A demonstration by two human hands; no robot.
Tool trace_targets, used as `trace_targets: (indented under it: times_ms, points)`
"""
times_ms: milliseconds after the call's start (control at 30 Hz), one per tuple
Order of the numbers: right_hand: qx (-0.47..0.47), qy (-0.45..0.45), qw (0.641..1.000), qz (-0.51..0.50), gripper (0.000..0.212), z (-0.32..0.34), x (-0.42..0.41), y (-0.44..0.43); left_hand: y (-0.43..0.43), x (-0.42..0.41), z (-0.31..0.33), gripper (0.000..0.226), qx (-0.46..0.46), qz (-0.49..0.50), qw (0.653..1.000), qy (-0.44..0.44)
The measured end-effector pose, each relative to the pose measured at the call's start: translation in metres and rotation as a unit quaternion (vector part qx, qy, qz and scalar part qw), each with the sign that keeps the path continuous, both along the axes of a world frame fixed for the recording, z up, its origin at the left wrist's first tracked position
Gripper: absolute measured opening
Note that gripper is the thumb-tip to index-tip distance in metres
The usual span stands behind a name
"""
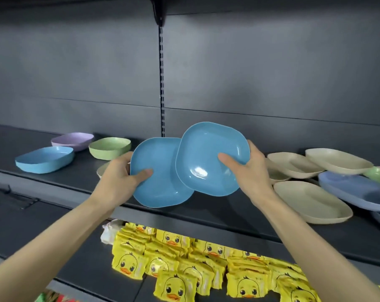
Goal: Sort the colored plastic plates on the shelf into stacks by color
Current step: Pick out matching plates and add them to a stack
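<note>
My left hand (pixel 119 177) grips a light blue square plate (pixel 156 171) by its left edge, thumb on the inside. My right hand (pixel 247 171) grips a second light blue plate (pixel 206 153) by its right edge; this plate is tilted and overlaps the first one's right side. Both are held above the front of the dark shelf (pixel 206 210). On the shelf's left stand a blue plate (pixel 44 159), a purple plate (pixel 72 140) and a green plate (pixel 109 147). A beige plate (pixel 102 170) peeks out behind my left hand.
To the right lie several beige oval plates (pixel 311 201), a darker blue oval plate (pixel 354 190), a green one (pixel 378 174) and a pink edge at the frame border. The lower shelf holds yellow duck-print packets (pixel 184 264). A slotted upright (pixel 161 83) splits the back panel.
</note>
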State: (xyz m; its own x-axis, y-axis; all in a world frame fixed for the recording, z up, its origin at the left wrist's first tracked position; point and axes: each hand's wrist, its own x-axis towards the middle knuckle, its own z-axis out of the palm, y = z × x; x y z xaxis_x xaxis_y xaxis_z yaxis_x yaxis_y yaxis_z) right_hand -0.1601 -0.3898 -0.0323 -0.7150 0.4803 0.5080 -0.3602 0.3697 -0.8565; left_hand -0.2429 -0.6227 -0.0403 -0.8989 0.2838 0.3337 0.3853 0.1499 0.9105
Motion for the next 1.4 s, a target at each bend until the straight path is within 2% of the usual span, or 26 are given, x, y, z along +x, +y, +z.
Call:
trace_targets:
  times_ms: [400, 600, 833, 1100, 1400]
  points:
    - [0.009, -0.014, 0.999, 0.033, 0.024, 0.008, -0.156, -0.061, -0.073, -0.124, 0.016, 0.048, -0.084, 0.107, 0.982, 0.133]
    - [0.040, -0.015, 0.998, 0.048, 0.021, 0.022, -0.230, -0.087, -0.100, -0.190, 0.033, 0.067, -0.128, 0.133, 0.968, 0.169]
    - [0.067, -0.060, 0.994, 0.056, 0.027, 0.021, -0.300, -0.127, -0.149, -0.257, 0.025, 0.066, -0.145, 0.122, 0.968, 0.165]
    - [0.110, -0.088, 0.990, 0.021, 0.033, 0.015, -0.351, -0.192, -0.210, -0.345, 0.019, 0.066, -0.172, 0.044, 0.974, 0.141]
    - [0.098, -0.126, 0.986, -0.057, 0.041, -0.004, -0.378, -0.274, -0.278, -0.419, -0.002, 0.071, -0.207, -0.095, 0.968, 0.100]
